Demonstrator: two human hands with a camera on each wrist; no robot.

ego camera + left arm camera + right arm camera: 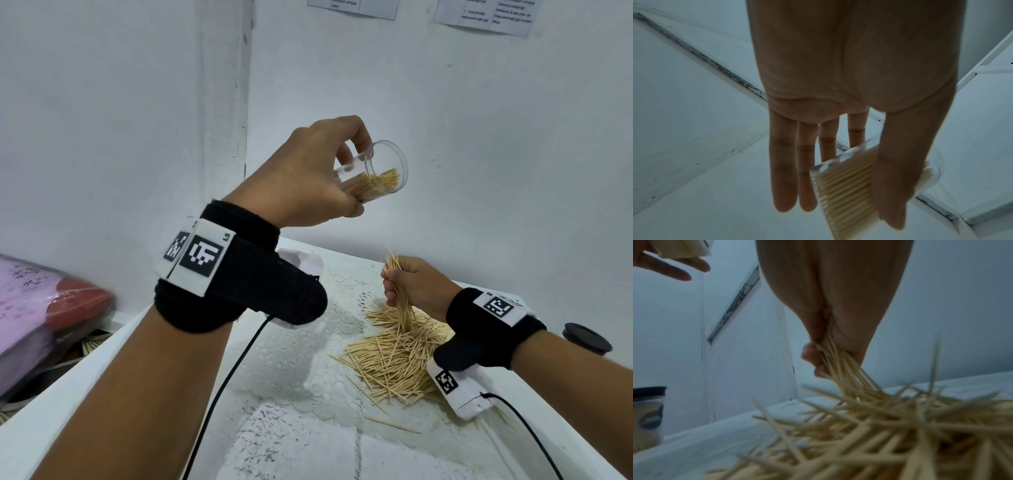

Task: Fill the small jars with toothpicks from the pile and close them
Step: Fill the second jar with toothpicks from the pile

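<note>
My left hand [322, 171] holds a small clear jar [380, 174] tilted on its side in the air, mouth to the right, partly filled with toothpicks. In the left wrist view the jar [842, 186] sits between thumb and index finger, the other fingers [784, 186] straight. Lower right, my right hand [407, 287] grips a bundle of toothpicks [399, 291] just above the toothpick pile [394, 356] on the white table. The right wrist view shows the bundle [840, 363] pinched in curled fingers over the pile [879, 426].
A black lid [587, 337] lies at the table's right edge. A closed jar with a dark lid [648, 415] stands at the left in the right wrist view. Pink and red packages [44, 308] lie left, off the table. White walls stand close behind.
</note>
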